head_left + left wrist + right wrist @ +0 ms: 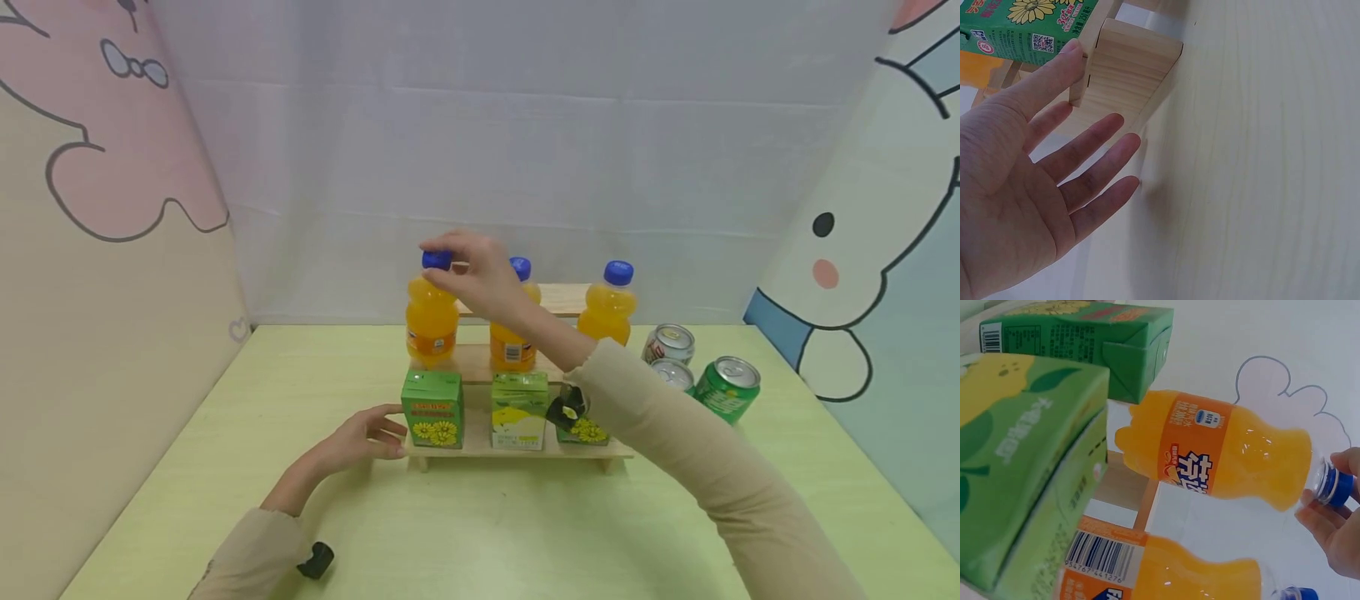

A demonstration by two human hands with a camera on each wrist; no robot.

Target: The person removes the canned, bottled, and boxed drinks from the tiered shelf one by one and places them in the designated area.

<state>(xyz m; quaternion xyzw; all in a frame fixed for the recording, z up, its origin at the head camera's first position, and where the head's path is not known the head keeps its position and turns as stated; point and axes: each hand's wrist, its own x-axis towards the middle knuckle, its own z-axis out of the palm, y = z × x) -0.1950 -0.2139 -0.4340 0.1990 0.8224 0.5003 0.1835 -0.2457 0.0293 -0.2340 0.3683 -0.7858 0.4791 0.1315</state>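
Note:
My right hand (480, 271) pinches the blue cap of the leftmost orange soda bottle (432, 321), which stands upright over the middle step of a small wooden tiered shelf (517, 454). In the right wrist view the fingers and thumb grip the cap of that bottle (1222, 447). My left hand (363, 437) is at the shelf's left front end with relaxed fingers. In the left wrist view its thumb touches the edge of the wooden shelf (1129, 56), close to the green drink carton (1035, 34). That same green carton (433, 408) stands on the lowest step.
Two more orange soda bottles, one in the middle (513, 329) and one at right (607, 308), stand on the shelf. A yellow-green carton (519, 412) and another green carton (585, 432) line the front step. Three cans, including a green can (727, 389), stand right of the shelf.

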